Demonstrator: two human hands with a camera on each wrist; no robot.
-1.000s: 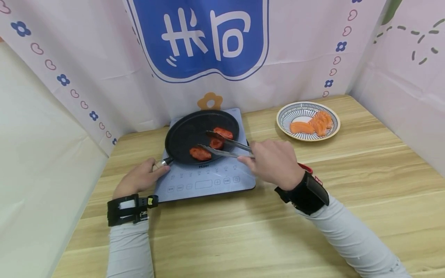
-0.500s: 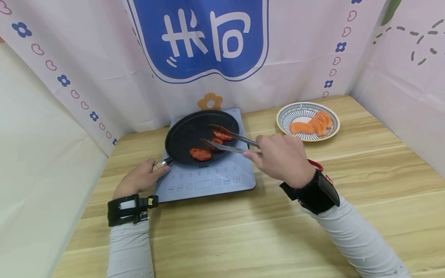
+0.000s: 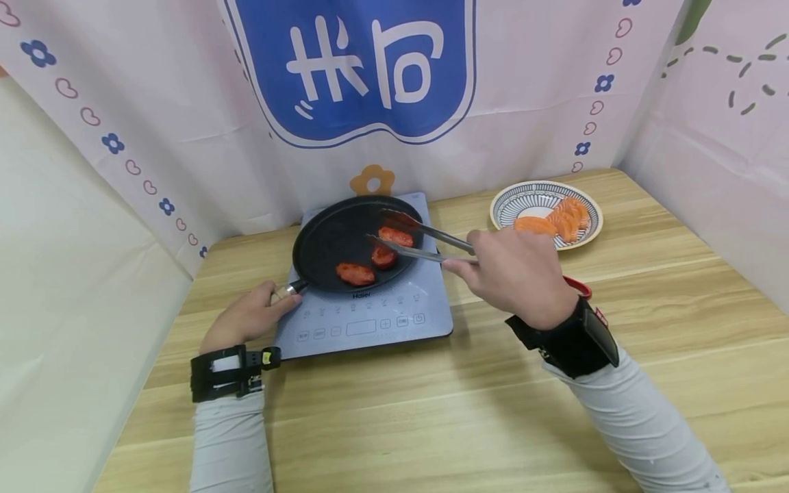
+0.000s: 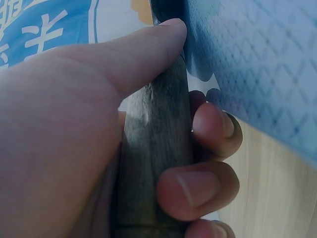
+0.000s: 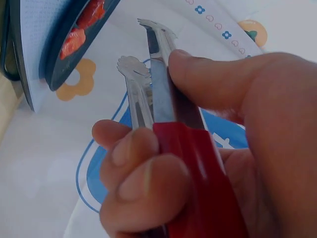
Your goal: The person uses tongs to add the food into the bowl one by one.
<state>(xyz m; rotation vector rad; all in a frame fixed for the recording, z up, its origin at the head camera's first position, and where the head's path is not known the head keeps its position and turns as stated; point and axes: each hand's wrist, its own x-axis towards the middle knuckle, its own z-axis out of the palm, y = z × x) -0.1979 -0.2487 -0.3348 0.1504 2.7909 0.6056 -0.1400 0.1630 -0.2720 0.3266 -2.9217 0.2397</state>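
A black frying pan [image 3: 345, 233] sits on a pale blue induction cooker [image 3: 370, 311] and holds three red-brown pieces of meat [image 3: 355, 273]. My left hand [image 3: 246, 318] grips the pan's wooden handle [image 4: 153, 148], thumb along its top. My right hand [image 3: 514, 274] holds metal tongs [image 3: 419, 245] with a red grip [image 5: 198, 183]. The tong tips hang apart over the right side of the pan, above the two right pieces [image 3: 394, 237], with nothing between them.
A striped plate [image 3: 524, 198] with orange salmon slices [image 3: 557, 220] stands at the back right of the wooden table [image 3: 493, 411]. Printed cloth walls close the back and both sides. The cooker's control panel [image 3: 360, 326] faces me.
My right hand has drawn the tongs right and back, away from the front pieces. The tong tips have lifted off the meat. The left hand and the pan have stayed in place.
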